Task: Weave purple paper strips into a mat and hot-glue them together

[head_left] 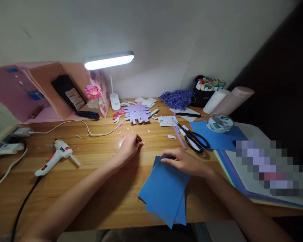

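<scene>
My right hand (180,161) grips the top edge of several overlapping blue paper sheets (164,193), thumb over them and fingers curled at the far edge. The sheets fan out at the table's near edge. To the left, my left hand (130,148) rests low over the wooden table with its fingers curled together; whatever they hold, if anything, is too small to make out. Black-handled scissors (194,137) lie beyond my right hand, beside purple paper strips (180,137). A woven purple paper piece (137,113) sits farther back among paper scraps.
A hot glue gun (54,158) with a black cord lies at left, near a power strip (2,144). A lit desk lamp (109,62), purple yarn (176,99) and a marker case (204,95) stand at the back. Tape rolls (219,123) and stacked paper (262,168) are at right.
</scene>
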A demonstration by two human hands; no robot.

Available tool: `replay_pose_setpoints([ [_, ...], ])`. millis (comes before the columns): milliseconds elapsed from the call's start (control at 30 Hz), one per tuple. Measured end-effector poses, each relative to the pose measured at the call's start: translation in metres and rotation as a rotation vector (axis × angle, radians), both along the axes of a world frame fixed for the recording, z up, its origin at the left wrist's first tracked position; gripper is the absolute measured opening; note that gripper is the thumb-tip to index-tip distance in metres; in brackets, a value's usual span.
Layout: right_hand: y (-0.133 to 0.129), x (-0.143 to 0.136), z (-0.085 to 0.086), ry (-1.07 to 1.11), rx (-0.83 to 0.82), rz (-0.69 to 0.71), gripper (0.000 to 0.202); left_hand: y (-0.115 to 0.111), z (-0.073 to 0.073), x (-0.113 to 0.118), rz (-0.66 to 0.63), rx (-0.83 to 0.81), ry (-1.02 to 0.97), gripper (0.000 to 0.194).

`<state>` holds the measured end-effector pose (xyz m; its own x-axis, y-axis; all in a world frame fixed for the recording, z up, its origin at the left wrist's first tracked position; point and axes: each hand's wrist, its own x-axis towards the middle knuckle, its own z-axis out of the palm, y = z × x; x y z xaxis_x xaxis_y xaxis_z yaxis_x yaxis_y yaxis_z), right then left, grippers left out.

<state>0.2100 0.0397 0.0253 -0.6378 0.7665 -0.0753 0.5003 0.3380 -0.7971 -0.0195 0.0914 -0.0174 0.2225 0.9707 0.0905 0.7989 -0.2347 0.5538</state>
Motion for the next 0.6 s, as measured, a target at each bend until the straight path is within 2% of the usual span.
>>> replay_pose_setpoints([
  [267, -0.001, 0.0, -0.001, 0.014, 0.008, 0.005, 0.021, 0.006, 0.001, 0.002, -0.022, 0.002, 0.125, 0.008],
  [600, -0.002, -0.001, 0.0, -0.008, 0.008, 0.018, 0.021, -0.009, -0.01, 0.005, -0.086, 0.093, 0.0, 0.015],
])
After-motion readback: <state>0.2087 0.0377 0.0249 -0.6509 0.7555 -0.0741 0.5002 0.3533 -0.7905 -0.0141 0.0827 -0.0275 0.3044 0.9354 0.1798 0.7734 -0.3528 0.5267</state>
